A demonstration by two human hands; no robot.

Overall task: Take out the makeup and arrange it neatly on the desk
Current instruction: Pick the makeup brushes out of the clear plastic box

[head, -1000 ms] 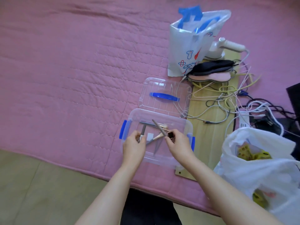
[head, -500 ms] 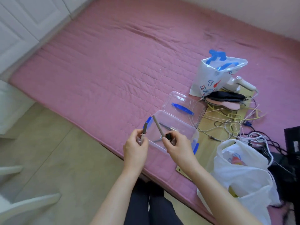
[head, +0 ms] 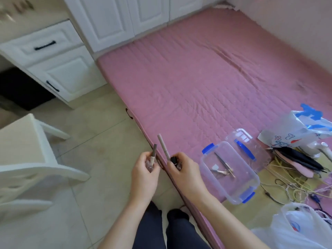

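Both hands are full and lifted clear of the bed, out over the tiled floor (head: pixel 100 177). The left hand (head: pixel 145 169) is curled round a short pencil with a dark cap (head: pixel 153 153), held upright so the cap pokes out above the fingers; something clear and small seems to be tucked in the same grip, though the blur makes that hard to confirm. The right hand (head: pixel 183 169) pinches a longer pale stick (head: pixel 163 147), leaning toward eleven o'clock, together with a small black-capped item (head: pixel 173 159) pressed against the palm. Holding the pieces upright like this looks like a way to carry several at once without dropping any.

The clear box (head: pixel 231 173) with blue clips sits at three o'clock from the hands, on the pink quilt (head: pixel 206 78) near the bed's edge. It still holds a few thin metal tools (head: pixel 224 168), so the emptying is only partly done. Its lid (head: pixel 244 146) lies just behind it, toward one o'clock.

The white desk with drawers (head: pixel 46 56) stands at ten o'clock, well apart from the hands, and a white chair (head: pixel 27 159) is at nine o'clock, between the person and it. Judging by that, the step in hand is carrying this handful over to the desk; the chair may need skirting on the way.
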